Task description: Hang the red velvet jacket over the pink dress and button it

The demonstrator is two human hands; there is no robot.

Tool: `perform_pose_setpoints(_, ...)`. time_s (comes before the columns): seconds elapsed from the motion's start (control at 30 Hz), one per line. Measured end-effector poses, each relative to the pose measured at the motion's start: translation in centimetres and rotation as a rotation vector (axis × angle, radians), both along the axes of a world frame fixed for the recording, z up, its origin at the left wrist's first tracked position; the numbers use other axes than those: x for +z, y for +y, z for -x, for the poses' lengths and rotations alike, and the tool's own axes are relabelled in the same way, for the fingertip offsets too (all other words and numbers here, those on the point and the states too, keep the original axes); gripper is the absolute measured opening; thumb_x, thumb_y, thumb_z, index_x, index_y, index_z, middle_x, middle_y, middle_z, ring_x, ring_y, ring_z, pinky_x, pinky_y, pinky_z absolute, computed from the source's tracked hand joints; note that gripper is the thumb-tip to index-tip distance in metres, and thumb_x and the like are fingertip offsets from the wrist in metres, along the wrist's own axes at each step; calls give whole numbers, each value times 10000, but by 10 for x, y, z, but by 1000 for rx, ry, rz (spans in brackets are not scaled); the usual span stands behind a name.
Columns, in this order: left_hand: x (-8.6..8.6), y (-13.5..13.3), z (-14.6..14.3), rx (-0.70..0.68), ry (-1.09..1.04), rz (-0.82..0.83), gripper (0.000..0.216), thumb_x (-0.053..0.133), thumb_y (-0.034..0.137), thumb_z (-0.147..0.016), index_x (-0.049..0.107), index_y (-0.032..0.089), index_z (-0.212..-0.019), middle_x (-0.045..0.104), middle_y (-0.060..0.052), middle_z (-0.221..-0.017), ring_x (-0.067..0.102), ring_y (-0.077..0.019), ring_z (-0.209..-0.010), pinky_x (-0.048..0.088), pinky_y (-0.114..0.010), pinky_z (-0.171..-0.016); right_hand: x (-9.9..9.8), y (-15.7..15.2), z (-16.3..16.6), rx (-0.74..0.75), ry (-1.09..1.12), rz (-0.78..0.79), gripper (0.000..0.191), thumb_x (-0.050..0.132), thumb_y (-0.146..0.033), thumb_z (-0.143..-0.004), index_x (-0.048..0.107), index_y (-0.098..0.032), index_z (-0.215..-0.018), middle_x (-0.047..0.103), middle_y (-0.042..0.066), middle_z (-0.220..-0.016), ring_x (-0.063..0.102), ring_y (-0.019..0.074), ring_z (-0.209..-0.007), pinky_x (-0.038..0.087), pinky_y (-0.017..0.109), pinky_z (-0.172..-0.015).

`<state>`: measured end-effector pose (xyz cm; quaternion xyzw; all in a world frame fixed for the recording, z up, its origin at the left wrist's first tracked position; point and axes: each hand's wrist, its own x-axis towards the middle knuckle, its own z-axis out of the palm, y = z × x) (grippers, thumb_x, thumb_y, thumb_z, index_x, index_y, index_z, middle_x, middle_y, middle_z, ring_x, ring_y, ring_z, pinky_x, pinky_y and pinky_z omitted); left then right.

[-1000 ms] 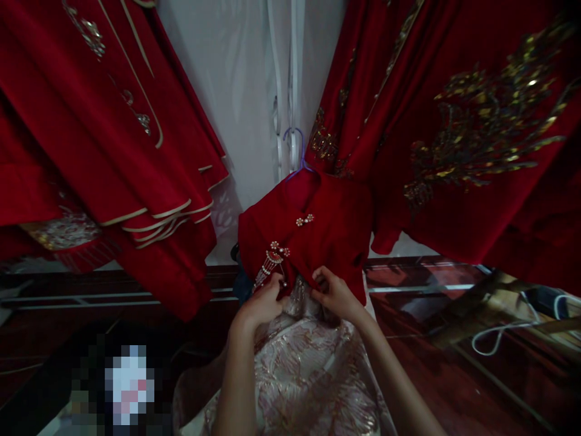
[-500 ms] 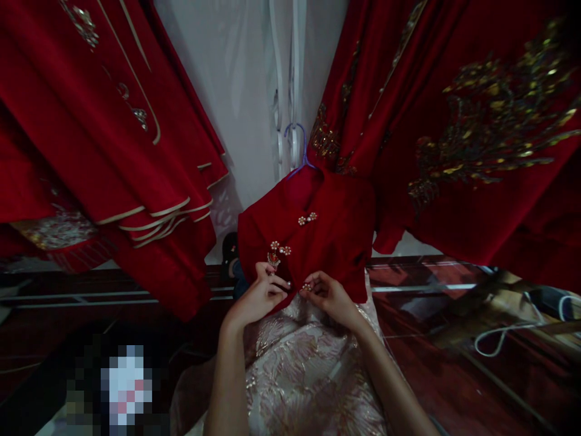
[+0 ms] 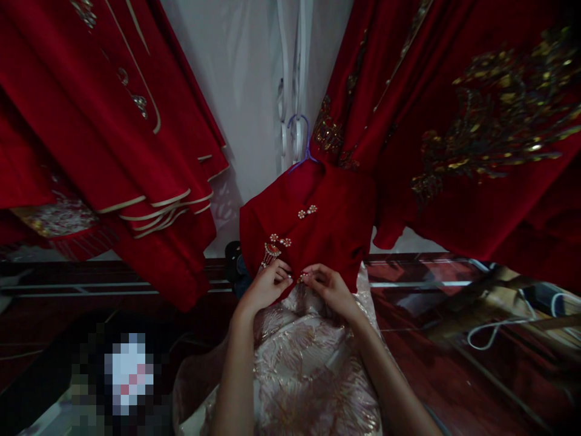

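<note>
A red jacket [image 3: 338,236] hangs on a purple hanger [image 3: 308,145] in front of me, above a pale brocade cloth with a floral pattern [image 3: 313,363]. Flower-shaped beaded fasteners [image 3: 307,212] run down its front, and a beaded tassel ornament [image 3: 271,253] dangles on the left side. Near the lower front edge, my left hand [image 3: 269,287] is closed, its fingertips pinching the jacket's hem. Opposite it, my right hand [image 3: 331,290] pinches a lower beaded fastener [image 3: 300,278], partly covered by the fingers. A small gap separates the two hands.
Long red garments with pale piping [image 3: 177,206] hang at the left. More red garments with gold sequin embroidery [image 3: 490,127] hang at the right. Behind is a pale wall [image 3: 236,60]. At lower right lies a wooden piece [image 3: 472,309] with a white cord [image 3: 488,333].
My left hand's fingers have drawn together at the jacket's edge, nearer the tassel ornament. The right hand has shifted slightly up and left with the fastener. The view has moved a little.
</note>
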<state>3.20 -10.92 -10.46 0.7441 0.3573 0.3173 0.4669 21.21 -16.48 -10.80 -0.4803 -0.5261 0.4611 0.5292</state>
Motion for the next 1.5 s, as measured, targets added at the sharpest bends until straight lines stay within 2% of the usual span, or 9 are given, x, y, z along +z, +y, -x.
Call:
perform_pose_setpoints(0.2,-12,5,-17,76,-7,73,121,619,206,-693,525,138,-729,607,-16,-688,585,-135,-659,432,-220,-577,6,16,11,19,24,-44,275,668,-345,-717,600,-162,-911,629,31,-823,602,120,-756,495,256,-733)
perform_pose_setpoints(0.4,-15,10,-16,150,-78,157,125,659,188,-652,589,125,-734,648,-34,-734,607,-128,-696,468,-248,-694,0,26,10,-44,-129,-9,257,638,-346,-729,605,-157,-901,614,28,-787,604,125,-695,513,261,-659)
perform_pose_setpoints(0.6,-17,7,-24,127,-74,162,143,657,170,-650,562,125,-747,631,-20,-689,591,-122,-648,452,-228,-602,2,27,4,-72,-245,-21,233,619,-325,-743,614,-154,-901,623,35,-789,604,129,-690,506,255,-637)
perform_pose_setpoints(0.8,-11,11,-9,118,-71,50,149,665,230,-683,636,117,-775,684,-79,-797,629,-147,-741,479,-272,-736,1,23,0,-64,-203,-37,245,614,-352,-755,610,-160,-907,623,37,-815,606,127,-727,511,254,-669)
perform_pose_setpoints(0.97,-7,12,-4,98,-162,149,198,692,255,-673,632,122,-807,699,-82,-820,653,-155,-763,492,-281,-765,5,25,4,-24,-265,-54,233,601,-337,-767,621,-156,-913,628,35,-803,606,125,-721,506,251,-676)
perform_pose_setpoints(1.13,-7,9,-8,78,-191,235,230,719,277,-646,651,117,-796,709,-86,-833,662,-161,-772,501,-284,-781,3,22,10,-149,-376,-122,185,586,-290,-784,628,-167,-915,642,44,-839,611,123,-726,511,241,-663)
perform_pose_setpoints(1.3,-8,9,-10,175,-213,254,222,733,266,-612,666,111,-757,716,-99,-807,670,-174,-745,515,-301,-773,2,16,10,-154,-380,-160,187,594,-288,-787,630,-173,-930,641,51,-876,620,125,-741,524,234,-654)
perform_pose_setpoints(1.5,-8,10,-6,140,-170,206,214,719,273,-624,690,113,-763,721,-101,-808,676,-188,-749,522,-313,-767,3,18,12,-175,-410,-155,164,583,-258,-793,630,-166,-921,629,50,-858,613,119,-721,526,236,-647)
